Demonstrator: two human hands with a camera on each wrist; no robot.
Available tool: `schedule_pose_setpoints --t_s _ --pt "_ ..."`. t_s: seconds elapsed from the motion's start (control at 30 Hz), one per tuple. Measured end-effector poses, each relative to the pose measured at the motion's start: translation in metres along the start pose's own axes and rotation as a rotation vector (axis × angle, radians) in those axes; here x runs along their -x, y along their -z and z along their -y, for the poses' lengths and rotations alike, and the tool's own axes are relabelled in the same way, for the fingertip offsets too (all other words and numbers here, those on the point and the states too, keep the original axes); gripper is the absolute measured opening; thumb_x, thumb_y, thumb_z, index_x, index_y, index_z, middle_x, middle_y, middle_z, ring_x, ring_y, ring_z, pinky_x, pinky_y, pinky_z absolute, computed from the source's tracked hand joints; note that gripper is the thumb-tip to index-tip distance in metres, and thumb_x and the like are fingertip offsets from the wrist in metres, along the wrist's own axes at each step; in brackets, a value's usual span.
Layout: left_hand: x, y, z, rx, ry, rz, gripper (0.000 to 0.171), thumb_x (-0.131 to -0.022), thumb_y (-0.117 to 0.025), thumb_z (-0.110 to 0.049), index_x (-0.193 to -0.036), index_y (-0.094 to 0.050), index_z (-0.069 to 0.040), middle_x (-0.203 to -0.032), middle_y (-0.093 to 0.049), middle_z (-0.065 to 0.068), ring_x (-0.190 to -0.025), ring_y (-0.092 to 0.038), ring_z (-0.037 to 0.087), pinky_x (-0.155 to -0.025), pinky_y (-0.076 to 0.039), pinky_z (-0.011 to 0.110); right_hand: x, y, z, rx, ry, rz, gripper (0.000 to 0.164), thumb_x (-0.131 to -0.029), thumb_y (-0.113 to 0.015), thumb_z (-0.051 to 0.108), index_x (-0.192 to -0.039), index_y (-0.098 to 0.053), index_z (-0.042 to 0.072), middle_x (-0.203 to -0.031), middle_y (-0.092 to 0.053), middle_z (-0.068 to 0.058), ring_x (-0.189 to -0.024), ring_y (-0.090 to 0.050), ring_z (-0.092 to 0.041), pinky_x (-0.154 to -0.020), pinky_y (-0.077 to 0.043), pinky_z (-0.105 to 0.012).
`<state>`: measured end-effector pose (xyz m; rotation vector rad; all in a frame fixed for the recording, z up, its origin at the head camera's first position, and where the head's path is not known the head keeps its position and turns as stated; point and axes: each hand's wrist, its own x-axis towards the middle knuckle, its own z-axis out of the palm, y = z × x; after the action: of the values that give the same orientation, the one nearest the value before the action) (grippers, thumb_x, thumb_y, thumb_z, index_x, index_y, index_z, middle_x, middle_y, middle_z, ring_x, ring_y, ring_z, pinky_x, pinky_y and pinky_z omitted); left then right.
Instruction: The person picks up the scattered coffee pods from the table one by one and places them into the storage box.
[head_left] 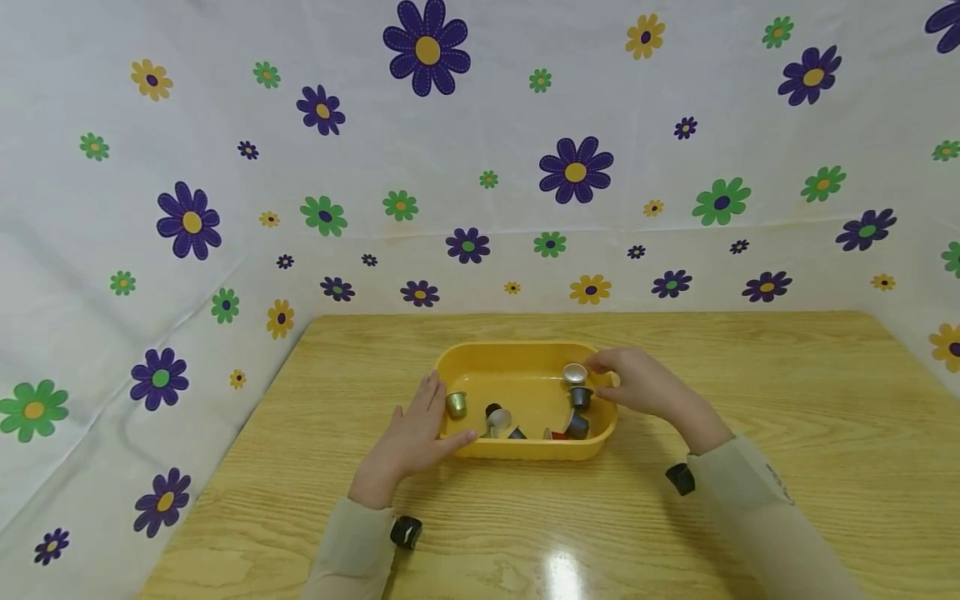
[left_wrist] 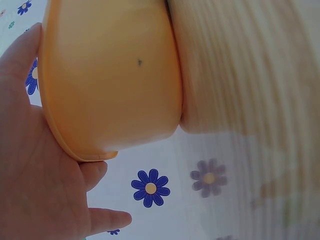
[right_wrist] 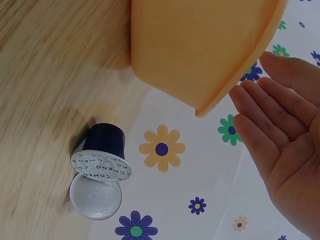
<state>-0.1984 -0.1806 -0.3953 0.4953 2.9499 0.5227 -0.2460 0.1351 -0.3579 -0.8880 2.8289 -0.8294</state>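
Observation:
A yellow plastic tub (head_left: 525, 450) stands on the table with several coffee capsules inside. My left hand (head_left: 408, 442) lies against its left end, fingers straight, the thumb over the front rim beside a green-gold capsule (head_left: 456, 405). At the right end, my right hand (head_left: 648, 387) reaches over the rim with loosely bent fingers. Its fingertips are close to a silver-lidded capsule (head_left: 575, 373) and a dark grey capsule (head_left: 580, 398). In the right wrist view the other fingers touch the tub's edge, and nothing is seen in the palm.
Outside the tub, a dark blue capsule (right_wrist: 105, 142) and a silver-lidded one (right_wrist: 96, 197) lie together on the table; the right hand and forearm seem to hide them from the head view. A flower-printed cloth (head_left: 487, 150) hangs behind the wooden table (head_left: 360, 350).

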Motion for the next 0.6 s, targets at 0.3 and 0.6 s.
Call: schedule_pose_setpoints --t_s 0.3,0.6 --pt "0.0 0.001 0.0 0.005 0.001 -0.003 0.094 -0.082 -0.041 -0.062 -0.139 -0.007 0.004 -0.146 0.002 0.016 -0.133 0.002 0.025 -0.095 -0.012 0.062 0.004 0.001 -0.006 0.018 -0.037 -0.008 0.037 -0.078 -0.065 0.005 -0.113 -0.056 -0.006 -0.108 -0.059 -0.018 -0.099 -0.054 -0.03 -0.084 -0.042 -0.044" --pt "-0.001 -0.001 0.001 0.008 -0.006 -0.012 0.094 -0.082 -0.042 -0.062 -0.139 -0.007 0.004 -0.146 0.002 0.016 -0.133 0.002 0.025 -0.095 -0.013 0.062 0.014 0.006 -0.013 0.008 -0.049 -0.034 0.036 -0.08 -0.064 0.006 -0.114 -0.056 -0.005 -0.108 -0.059 -0.018 -0.1 -0.054 -0.032 -0.084 -0.042 -0.046"
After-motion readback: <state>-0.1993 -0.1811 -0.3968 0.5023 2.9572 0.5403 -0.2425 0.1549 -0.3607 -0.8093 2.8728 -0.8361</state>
